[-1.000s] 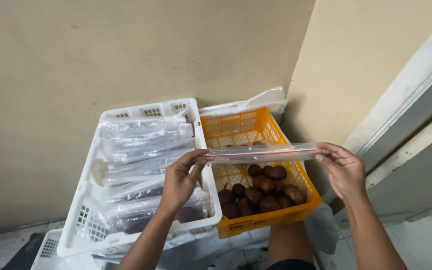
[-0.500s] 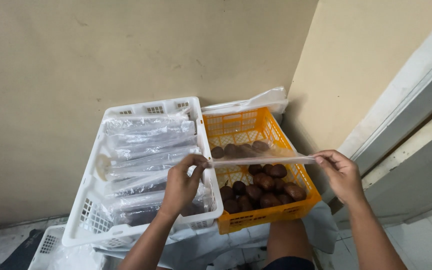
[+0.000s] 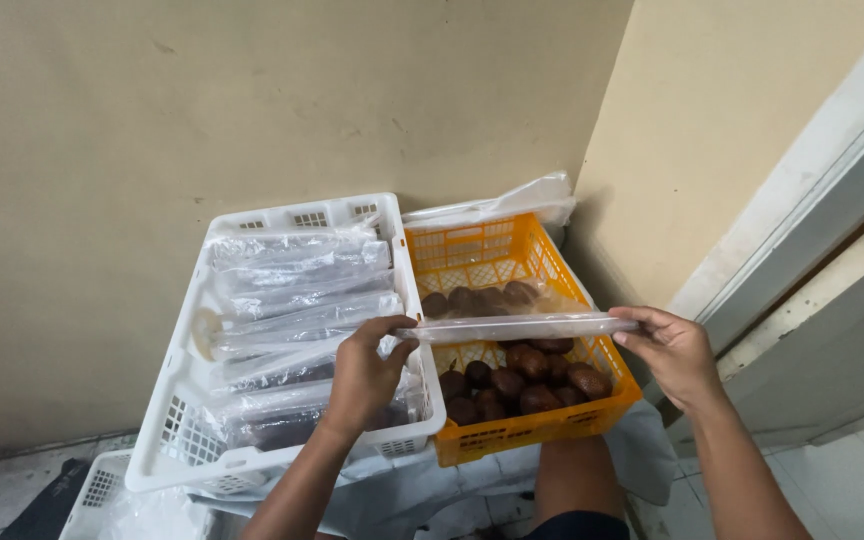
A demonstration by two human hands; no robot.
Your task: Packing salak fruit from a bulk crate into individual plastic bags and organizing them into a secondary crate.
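long clear bag stretched between two pinching hands over the orange crate

head view: a long, narrow, clear plastic bag (image 3: 517,327) with a row of dark brown round fruits inside is held level, its long axis running left to right across the picture. it hangs just above the orange plastic lattice crate (image 3: 552,425), crossing the crate's middle, with its left end reaching over the rim shared with the white plastic lattice crate (image 3: 177,440).

the left hand (image 3: 364,375) sits at the bag's left end, thumb and fingertips closed in a pinch on the top edge, the other fingers curled under. the right hand (image 3: 674,355) takes the right end the same way, thumb on top and fingers beneath, nipped together on the plastic. each hand is at its own end, so neither is nearer the middle; the bag is taut between them.

below the bag, loose dark brown oval fruits (image 3: 512,385) lie heaped in the near half of the orange crate. the white crate, just beside it on the left, is filled with filled clear plastic bags (image 3: 292,300) of the same long kind, laid side by side. a crumpled clear plastic sheet (image 3: 512,203) lies behind the orange crate against the beige wall (image 3: 252,100).
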